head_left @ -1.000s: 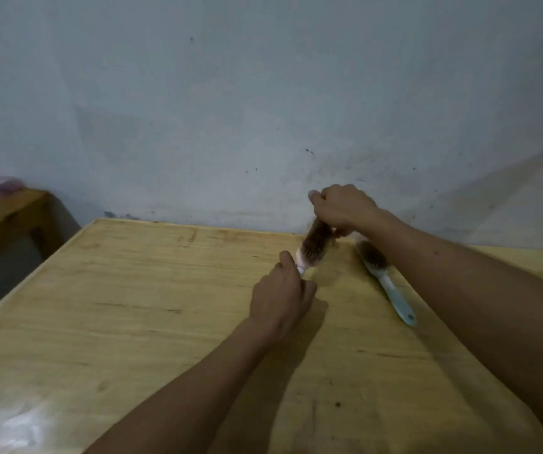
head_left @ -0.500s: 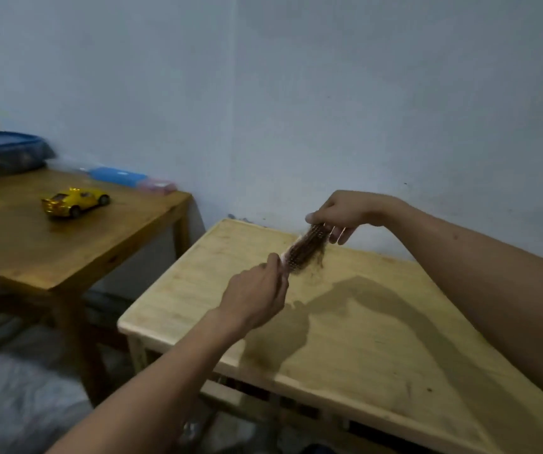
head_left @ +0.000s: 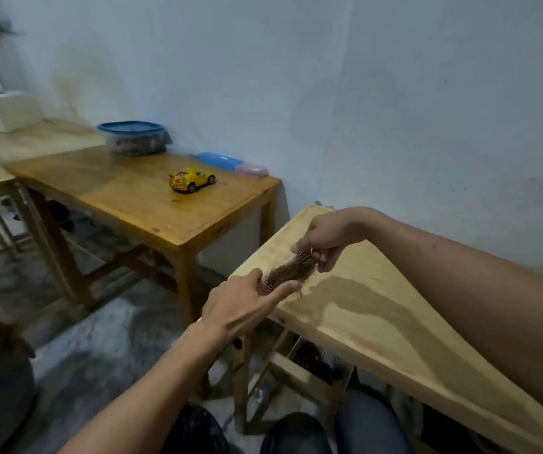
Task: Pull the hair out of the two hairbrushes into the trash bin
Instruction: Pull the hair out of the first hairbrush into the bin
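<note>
Right, hairbrush [head_left: 291, 271] is held above the worktop [head_left: 378, 309], near its left corner. Left hand [head_left: 247, 306] grips the handle end, forefinger straight along the brush side. Right hand [head_left: 324, 240] has fingers curled, pinching the hair [head_left: 302, 273] at the bristle tip. Mesh trash bin [head_left: 320, 360] sits on the floor under the worktop, well apart. Risk: the tuft tears or drops on the worktop if it's pulled before the brush is over the bin. Second brush not visible.

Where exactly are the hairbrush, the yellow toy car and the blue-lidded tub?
hairbrush [head_left: 291, 269]: head view, on its hair-clogged bristles.
yellow toy car [head_left: 192, 179]: head view, on its body.
blue-lidded tub [head_left: 131, 127]: head view, on its lid.
</note>
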`<state>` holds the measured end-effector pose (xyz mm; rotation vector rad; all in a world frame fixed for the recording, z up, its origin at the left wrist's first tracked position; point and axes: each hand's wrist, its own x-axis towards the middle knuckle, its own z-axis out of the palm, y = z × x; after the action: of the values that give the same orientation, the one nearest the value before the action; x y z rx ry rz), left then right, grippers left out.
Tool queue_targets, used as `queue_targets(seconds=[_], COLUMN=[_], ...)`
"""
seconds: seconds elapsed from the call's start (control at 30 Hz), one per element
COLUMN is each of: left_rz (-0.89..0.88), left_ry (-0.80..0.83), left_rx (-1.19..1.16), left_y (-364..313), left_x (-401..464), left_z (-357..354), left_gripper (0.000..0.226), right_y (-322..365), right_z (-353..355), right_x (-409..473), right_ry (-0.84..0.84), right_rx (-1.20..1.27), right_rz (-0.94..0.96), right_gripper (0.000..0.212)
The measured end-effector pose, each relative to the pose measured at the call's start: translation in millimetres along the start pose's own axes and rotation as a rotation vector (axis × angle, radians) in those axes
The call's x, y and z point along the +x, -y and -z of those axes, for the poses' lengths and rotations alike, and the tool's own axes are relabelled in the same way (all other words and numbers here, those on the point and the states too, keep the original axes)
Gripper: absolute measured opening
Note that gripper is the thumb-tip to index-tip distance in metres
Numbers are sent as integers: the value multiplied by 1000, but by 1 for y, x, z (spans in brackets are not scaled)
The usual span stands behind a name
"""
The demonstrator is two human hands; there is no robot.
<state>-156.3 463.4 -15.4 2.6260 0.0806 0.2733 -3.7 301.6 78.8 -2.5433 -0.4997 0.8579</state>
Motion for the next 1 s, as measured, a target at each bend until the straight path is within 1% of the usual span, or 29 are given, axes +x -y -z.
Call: queue_targets(seconds=[0.07, 0.17, 0.27, 0.3, 0.4, 0.5, 0.6, 0.73, 0.83, 1.0], left_rz=[46, 139, 231, 256, 336, 396, 451, 504, 526, 599], left_ry=[-50, -106, -153, -169, -195, -219, -223, -234, -239, -226], left_rx=[35, -14, -11, 9, 58, 92, 135, 151, 165, 160], left_y=[13, 37, 60, 69, 92, 109, 118, 123, 127, 135], left_x=[-11, -32, -56, -64, -90, -113, -131, -147, -155, -167], left_z=[2, 7, 12, 13, 18, 22, 25, 29, 26, 14], left_gripper=[77, 71, 72, 73, 81, 82, 80, 74, 77, 78], right_y=[12, 31, 50, 57, 76, 92, 104, 110, 108, 99], right_z=[-9, -24, -45, -54, -85, -113, -134, -152, -165, -189], right_x=[5, 14, 23, 25, 31, 37, 43, 48, 53, 62], right_ry=[53, 132, 244, 292, 421, 496, 499, 544, 520, 459], right_rx=[-1, 59, 45, 25, -20, -61, -114, -155, -140, -78], right_rz=[19, 75, 162, 193, 281, 343, 369, 386, 399, 434], right_gripper=[40, 52, 66, 67, 60, 52, 47, 40, 27, 22])
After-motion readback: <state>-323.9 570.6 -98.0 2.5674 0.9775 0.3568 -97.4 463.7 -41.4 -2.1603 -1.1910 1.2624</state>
